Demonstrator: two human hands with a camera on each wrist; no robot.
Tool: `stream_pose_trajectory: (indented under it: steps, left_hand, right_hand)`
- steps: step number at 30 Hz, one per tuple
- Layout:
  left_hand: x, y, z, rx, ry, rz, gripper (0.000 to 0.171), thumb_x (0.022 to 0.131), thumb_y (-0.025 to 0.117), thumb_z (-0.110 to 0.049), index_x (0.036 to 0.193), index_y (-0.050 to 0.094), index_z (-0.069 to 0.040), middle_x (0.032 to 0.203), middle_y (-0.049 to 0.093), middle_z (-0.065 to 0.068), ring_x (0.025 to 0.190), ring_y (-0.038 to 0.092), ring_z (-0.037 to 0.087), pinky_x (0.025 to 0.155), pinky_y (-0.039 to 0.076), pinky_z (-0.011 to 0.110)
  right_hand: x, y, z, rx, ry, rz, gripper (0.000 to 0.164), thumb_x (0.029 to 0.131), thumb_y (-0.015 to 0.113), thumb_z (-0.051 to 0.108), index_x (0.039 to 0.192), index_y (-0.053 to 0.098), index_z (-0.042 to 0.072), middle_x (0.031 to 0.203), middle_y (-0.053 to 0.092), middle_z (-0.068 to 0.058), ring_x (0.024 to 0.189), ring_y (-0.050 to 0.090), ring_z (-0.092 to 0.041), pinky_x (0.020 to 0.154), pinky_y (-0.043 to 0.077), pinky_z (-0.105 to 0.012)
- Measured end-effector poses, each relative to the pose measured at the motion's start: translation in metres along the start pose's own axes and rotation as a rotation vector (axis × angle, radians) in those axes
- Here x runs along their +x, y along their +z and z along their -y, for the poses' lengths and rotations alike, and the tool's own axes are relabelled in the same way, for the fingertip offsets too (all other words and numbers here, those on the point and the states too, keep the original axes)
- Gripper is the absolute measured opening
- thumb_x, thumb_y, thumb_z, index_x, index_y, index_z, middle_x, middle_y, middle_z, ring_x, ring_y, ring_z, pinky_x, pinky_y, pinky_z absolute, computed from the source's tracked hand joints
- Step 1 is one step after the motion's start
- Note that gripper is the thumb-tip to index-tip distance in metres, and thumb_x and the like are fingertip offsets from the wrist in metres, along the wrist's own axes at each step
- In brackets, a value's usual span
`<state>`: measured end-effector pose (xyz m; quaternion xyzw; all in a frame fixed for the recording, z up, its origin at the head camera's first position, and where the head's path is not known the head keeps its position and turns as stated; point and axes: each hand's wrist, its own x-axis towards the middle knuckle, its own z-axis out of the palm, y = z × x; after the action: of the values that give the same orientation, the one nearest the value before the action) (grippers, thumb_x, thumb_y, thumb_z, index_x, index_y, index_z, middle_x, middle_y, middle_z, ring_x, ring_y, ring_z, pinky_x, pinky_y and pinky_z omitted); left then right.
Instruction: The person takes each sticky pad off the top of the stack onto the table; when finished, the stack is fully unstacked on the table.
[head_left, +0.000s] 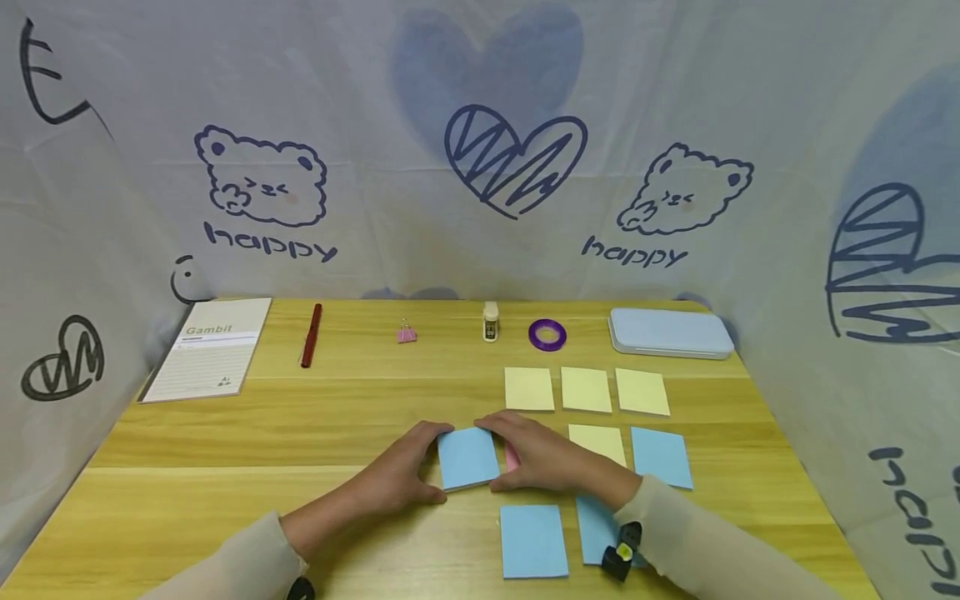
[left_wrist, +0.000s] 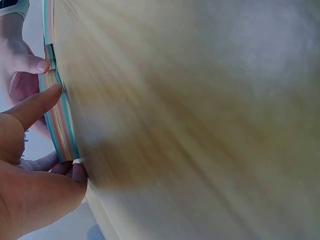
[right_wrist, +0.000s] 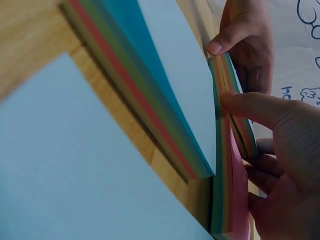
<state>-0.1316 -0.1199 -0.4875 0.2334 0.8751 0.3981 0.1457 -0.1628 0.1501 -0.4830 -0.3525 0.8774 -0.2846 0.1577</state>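
A blue-topped sticky note pad (head_left: pixel 468 458) lies between both hands near the middle of the table. My left hand (head_left: pixel 399 471) grips its left side, thumb at the near corner and fingers at the far one. My right hand (head_left: pixel 536 454) pinches the right side the same way. In the left wrist view, the edge of the sticky note pad (left_wrist: pixel 61 117) shows several coloured layers. A pink-topped pad (right_wrist: pixel 240 185) sits close beside it, mostly hidden under the right hand in the head view.
Yellow pads (head_left: pixel 586 389) form a row beyond the right hand. Blue pads (head_left: pixel 534 542) lie nearer and to the right. Along the back are a notepad (head_left: pixel 213 350), red pen (head_left: pixel 311 335), pink binder clip (head_left: pixel 406 334), small white bottle (head_left: pixel 491 322), purple tape roll (head_left: pixel 547 335) and pale blue case (head_left: pixel 670 333).
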Motion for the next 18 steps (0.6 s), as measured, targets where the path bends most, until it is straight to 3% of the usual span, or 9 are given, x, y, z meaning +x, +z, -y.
stream_pose_trajectory:
  steps: [11,18]
  left_hand:
    - [-0.002,0.000,-0.002,-0.017,-0.021,0.008,0.086,0.080,0.090,-0.010,0.150,0.041,0.001,0.144,0.050,0.016,0.136,0.049,0.034,0.113,0.042,0.054]
    - [-0.002,0.000,-0.002,-0.026,-0.031,0.005,0.083,0.081,0.089,-0.010,0.149,0.043,-0.001,0.145,0.050,0.015,0.137,0.048,0.033,0.113,0.042,0.054]
  right_hand:
    - [-0.004,-0.007,0.004,0.046,-0.023,-0.030,0.086,0.082,0.088,0.033,0.154,0.045,0.012,0.147,0.051,-0.002,0.130,0.054,-0.019,0.110,0.048,-0.043]
    - [-0.024,-0.017,0.003,0.052,-0.002,-0.074,0.087,0.081,0.089,0.032,0.153,0.046,0.013,0.149,0.051,-0.003,0.136,0.050,-0.023,0.113,0.045,-0.050]
